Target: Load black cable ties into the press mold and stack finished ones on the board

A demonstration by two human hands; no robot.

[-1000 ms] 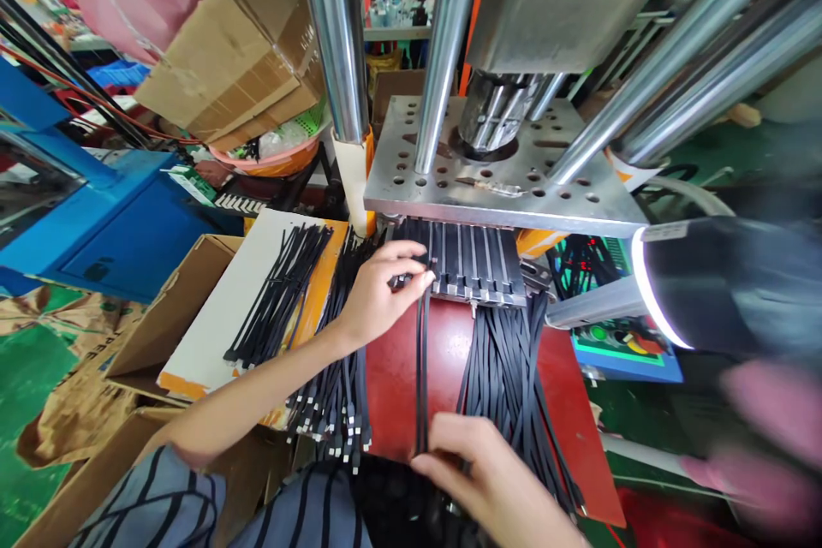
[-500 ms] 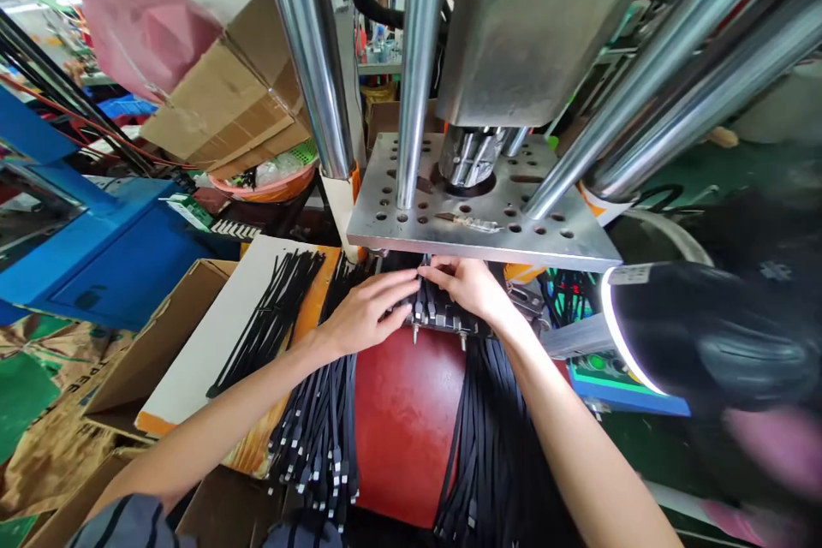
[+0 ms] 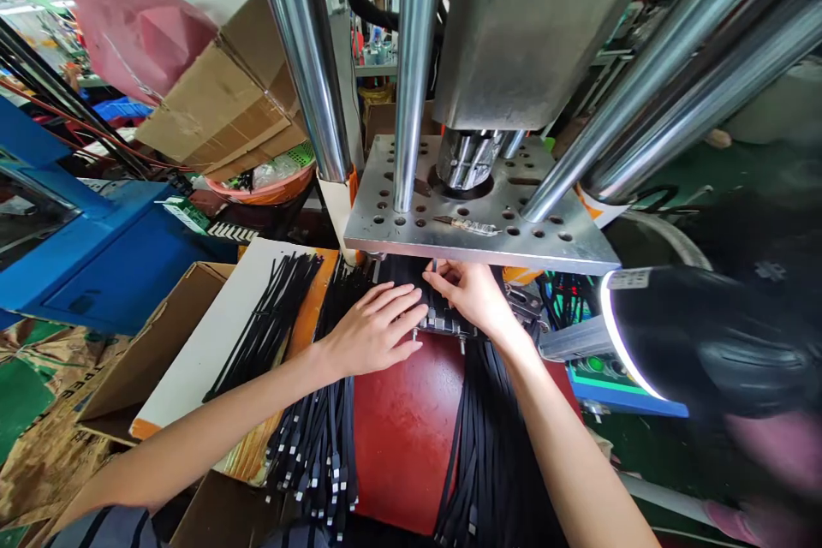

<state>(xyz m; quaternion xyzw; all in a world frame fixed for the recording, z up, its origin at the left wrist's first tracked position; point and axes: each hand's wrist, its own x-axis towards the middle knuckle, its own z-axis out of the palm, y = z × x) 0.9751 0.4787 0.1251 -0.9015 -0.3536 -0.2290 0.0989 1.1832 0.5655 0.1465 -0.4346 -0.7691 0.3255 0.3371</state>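
My left hand lies with fingers stretched and slightly spread over the left side of a dark metal mould fixture. My right hand is at the back of that fixture, just under the press plate's front edge. Its thumb and index finger are pinched together; what sits between them is too small to make out. Small connector ends show in the fixture between the two hands. Black cables with silver USB plugs hang to the left of the red work surface, and more black cables hang to its right.
A drilled steel press plate hangs above my hands, with a small knife-like tool on it. A white board at left carries a cable bundle. A lamp with a glowing ring stands at right, near steel columns.
My left hand has moved slightly down and its fingers have spread away from the right hand's fingertips. My right hand has shifted slightly right and down, still pinched.
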